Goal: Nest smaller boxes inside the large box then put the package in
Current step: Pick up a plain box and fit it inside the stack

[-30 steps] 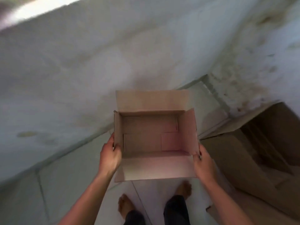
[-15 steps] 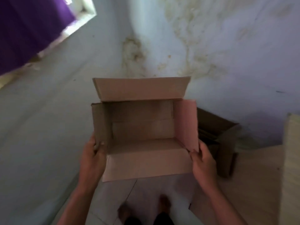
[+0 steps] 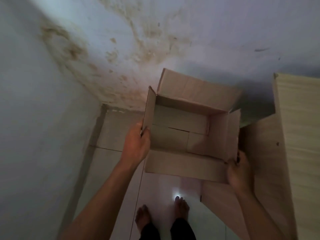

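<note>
I hold an open, empty cardboard box in the air in front of me, its four top flaps spread outward. My left hand grips the left flap near its lower corner. On the opposite side, my right hand pinches the lower corner of the right flap. The box is turned slightly clockwise. A much bigger cardboard box with pale flaps stands on the floor at the right, partly behind the held box; its inside is hidden.
A stained, peeling wall rises ahead and to the left, meeting in a corner. Pale floor tiles lie below. My bare feet stand at the bottom centre, with a bright light spot beside the right toes.
The view has swung towards the wall corner and the bigger box at the right. The held box has shifted right and rotated slightly, both hands still on its side flaps.
</note>
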